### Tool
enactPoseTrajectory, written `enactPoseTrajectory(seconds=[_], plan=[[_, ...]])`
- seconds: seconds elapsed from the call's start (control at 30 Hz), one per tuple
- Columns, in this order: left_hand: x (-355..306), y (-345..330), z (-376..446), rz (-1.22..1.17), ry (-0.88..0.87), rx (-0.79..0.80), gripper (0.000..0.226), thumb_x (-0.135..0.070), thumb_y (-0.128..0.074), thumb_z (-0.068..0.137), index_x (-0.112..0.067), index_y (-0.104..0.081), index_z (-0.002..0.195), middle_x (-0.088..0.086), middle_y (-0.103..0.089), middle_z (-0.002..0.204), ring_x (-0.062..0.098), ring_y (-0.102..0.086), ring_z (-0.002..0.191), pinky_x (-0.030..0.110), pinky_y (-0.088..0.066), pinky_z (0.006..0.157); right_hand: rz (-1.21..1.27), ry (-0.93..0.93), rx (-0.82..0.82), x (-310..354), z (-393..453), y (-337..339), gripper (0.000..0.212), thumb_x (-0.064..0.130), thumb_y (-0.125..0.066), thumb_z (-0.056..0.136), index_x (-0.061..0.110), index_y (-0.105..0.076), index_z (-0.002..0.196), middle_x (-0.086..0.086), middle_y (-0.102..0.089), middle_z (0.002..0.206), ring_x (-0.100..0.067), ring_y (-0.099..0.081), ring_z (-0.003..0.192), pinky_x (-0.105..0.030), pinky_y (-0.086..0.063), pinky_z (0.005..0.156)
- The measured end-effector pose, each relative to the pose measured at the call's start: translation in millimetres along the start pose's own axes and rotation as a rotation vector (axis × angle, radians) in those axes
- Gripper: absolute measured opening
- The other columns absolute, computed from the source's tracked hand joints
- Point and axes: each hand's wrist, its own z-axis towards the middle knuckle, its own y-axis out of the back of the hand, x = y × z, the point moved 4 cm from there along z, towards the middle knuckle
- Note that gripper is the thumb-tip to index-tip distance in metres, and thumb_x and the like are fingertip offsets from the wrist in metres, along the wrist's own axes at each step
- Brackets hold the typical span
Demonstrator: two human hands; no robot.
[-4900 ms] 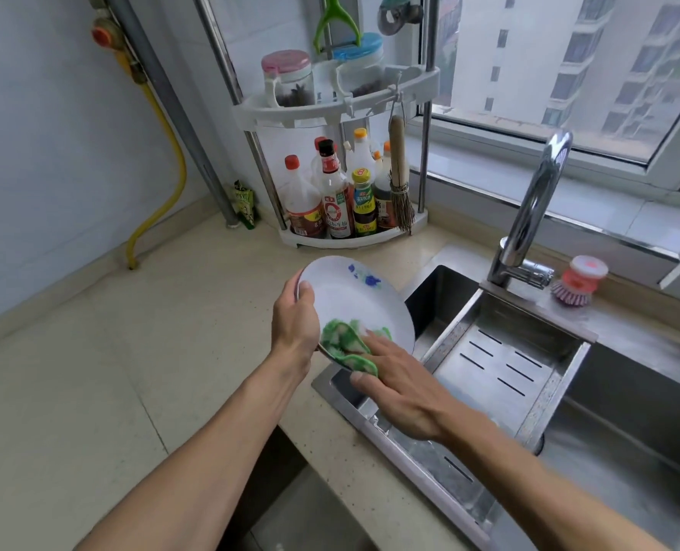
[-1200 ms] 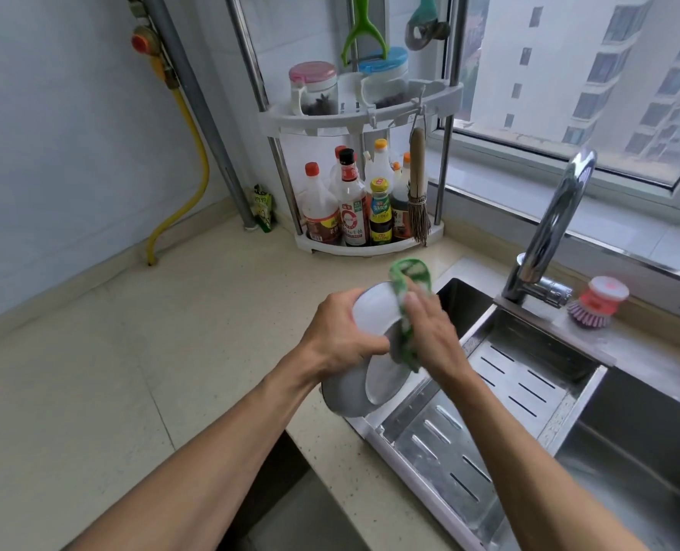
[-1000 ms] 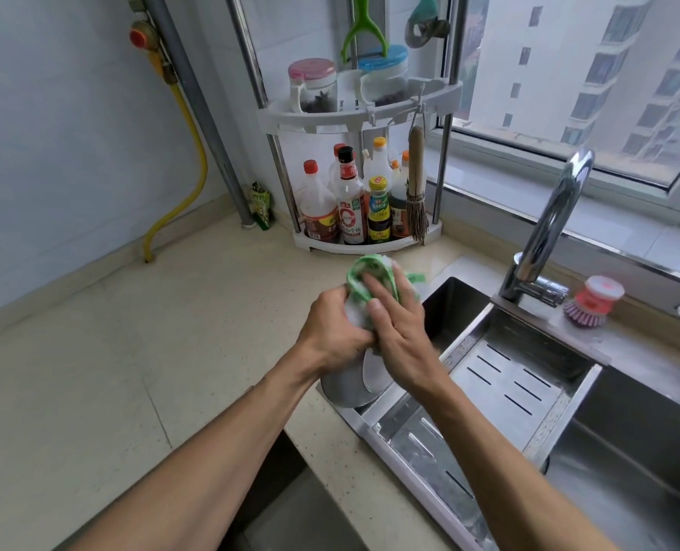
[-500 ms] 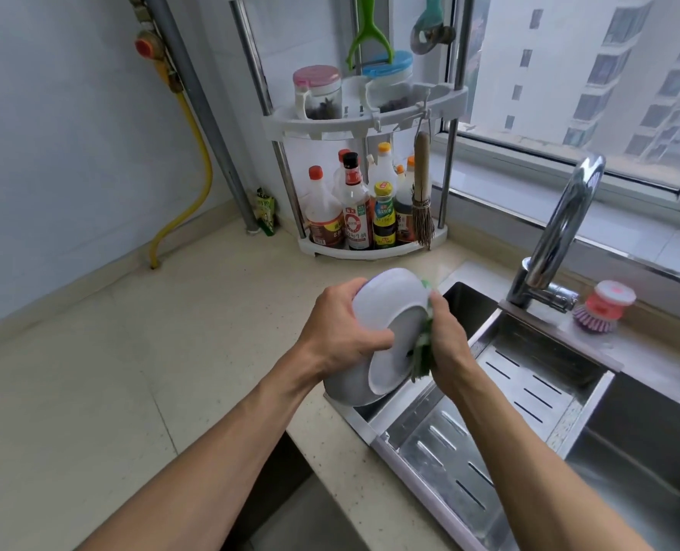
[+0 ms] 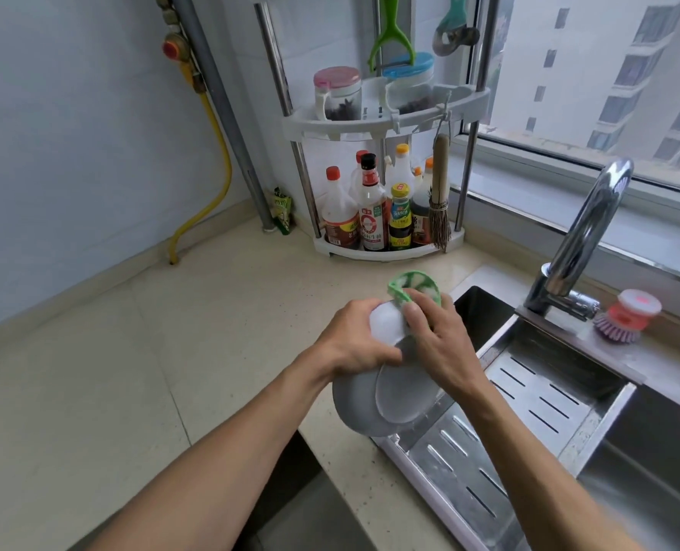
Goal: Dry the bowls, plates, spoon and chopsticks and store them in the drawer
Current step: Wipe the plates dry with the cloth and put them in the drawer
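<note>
From the head camera, the white plate (image 5: 386, 403) is held up in the air, tipped on its edge, right over the near left corner of the steel sink (image 5: 648, 451). Its round bottom side faces the camera. The beige counter (image 5: 111, 371) to the left is wide and flat, with lots of room. Behind the plate stands a white corner rack (image 5: 386, 125) full of bottles, well apart from the hands. The shiny bent tap (image 5: 585, 236) and a pink dish brush (image 5: 627, 316) sit to the right, also well apart.

The plate looks smooth and hard. The green and white cloth (image 5: 412, 286) looks soft and is folded over the plate's top rim. The metal tray (image 5: 489, 451) lying in the sink has long slots in it.

The left hand (image 5: 354, 340) grips the plate's left rim, with the thumb on the back. The right hand (image 5: 442, 344) pinches the cloth against the top rim, thumb on this side and fingers behind. Both arms reach forward, bare.
</note>
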Motion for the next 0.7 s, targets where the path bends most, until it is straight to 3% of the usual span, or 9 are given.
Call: enactPoseTrajectory(seconds=[0.1, 0.23, 0.3, 0.37, 0.4, 0.53, 0.57, 0.63, 0.7], plan=[[0, -5, -2, -0.009, -0.029, -0.05, 0.053, -0.024, -0.079, 0.052, -0.022, -0.064, 0.102, 0.005, -0.07, 0.096, 0.025, -0.069, 0.086, 0.044, -0.061, 0.074, 0.008, 0.051, -0.014, -8, -10, -10, 0.051, 0.055, -0.036, 0.096, 0.037, -0.055, 0.139, -0.001, -0.046, 0.13, -0.017, -0.043, 0.121, -0.035, -0.033, 0.106], [0, -7, -7, 0.02, -0.077, -0.122, 0.046, -0.013, -0.083, 0.062, -0.021, -0.061, 0.103, 0.004, -0.066, 0.098, 0.024, -0.064, 0.085, 0.03, -0.054, 0.063, 0.254, -0.256, 0.029, -24, 0, 3, 0.047, 0.058, -0.03, 0.099, 0.035, -0.061, 0.126, -0.011, -0.052, 0.14, -0.024, -0.05, 0.126, -0.05, -0.038, 0.112], [-1, -4, -7, -0.021, -0.073, -0.176, 0.045, -0.013, -0.084, 0.064, -0.018, -0.063, 0.104, 0.004, -0.067, 0.098, 0.024, -0.064, 0.085, 0.029, -0.053, 0.063, 0.167, -0.133, 0.043, -11, -4, -2, 0.048, 0.056, -0.032, 0.097, 0.043, -0.05, 0.14, -0.005, -0.039, 0.152, -0.022, -0.038, 0.136, -0.046, -0.03, 0.117], [-1, -2, -6, -0.063, -0.067, -0.202, 0.046, -0.012, -0.084, 0.065, -0.016, -0.064, 0.105, 0.001, -0.068, 0.096, 0.022, -0.065, 0.084, 0.027, -0.054, 0.065, 0.111, 0.007, 0.083, 4, -13, -14, 0.049, 0.056, -0.036, 0.093, 0.051, -0.041, 0.141, 0.003, -0.03, 0.153, -0.017, -0.028, 0.137, -0.039, -0.021, 0.118], [-2, -1, -7, -0.066, -0.072, -0.2, 0.046, -0.013, -0.084, 0.064, -0.017, -0.064, 0.105, 0.0, -0.068, 0.095, 0.021, -0.065, 0.083, 0.026, -0.054, 0.064, 0.14, -0.011, 0.086, 3, -13, -16, 0.048, 0.058, -0.038, 0.093, 0.052, -0.042, 0.14, 0.005, -0.03, 0.151, -0.016, -0.028, 0.137, -0.039, -0.02, 0.117], [-6, -3, -18, 0.022, -0.135, -0.158, 0.053, -0.019, -0.082, 0.057, -0.014, -0.063, 0.107, 0.004, -0.065, 0.098, 0.024, -0.064, 0.087, 0.041, -0.059, 0.067, 0.402, -0.348, -0.005, -21, -5, -1, 0.055, 0.071, -0.036, 0.088, 0.035, -0.064, 0.119, -0.01, -0.058, 0.131, -0.029, -0.055, 0.121, -0.048, -0.045, 0.104], [-7, -3, -19, 0.029, -0.138, -0.157, 0.054, -0.018, -0.083, 0.059, -0.014, -0.063, 0.109, 0.004, -0.065, 0.099, 0.024, -0.064, 0.087, 0.041, -0.06, 0.068, 0.4, -0.337, -0.015, -21, -6, 0, 0.055, 0.068, -0.035, 0.09, 0.034, -0.062, 0.124, -0.007, -0.058, 0.131, -0.026, -0.054, 0.121, -0.049, -0.043, 0.107], [-8, -2, -17, 0.031, -0.123, -0.181, 0.054, -0.016, -0.085, 0.062, -0.015, -0.062, 0.111, 0.003, -0.065, 0.101, 0.023, -0.064, 0.088, 0.039, -0.06, 0.069, 0.284, -0.189, 0.02, -8, -11, -5, 0.045, 0.053, -0.035, 0.104, 0.041, -0.044, 0.146, 0.009, -0.039, 0.14, -0.009, -0.035, 0.13, -0.036, -0.023, 0.117], [-10, 0, -16, 0.052, -0.113, -0.184, 0.052, -0.017, -0.086, 0.062, -0.015, -0.061, 0.108, 0.002, -0.065, 0.101, 0.023, -0.065, 0.087, 0.038, -0.06, 0.07, 0.234, -0.088, 0.051, 3, -15, -10, 0.044, 0.042, -0.035, 0.107, 0.044, -0.032, 0.151, 0.014, -0.025, 0.137, 0.0, -0.022, 0.127, -0.028, -0.016, 0.11]])
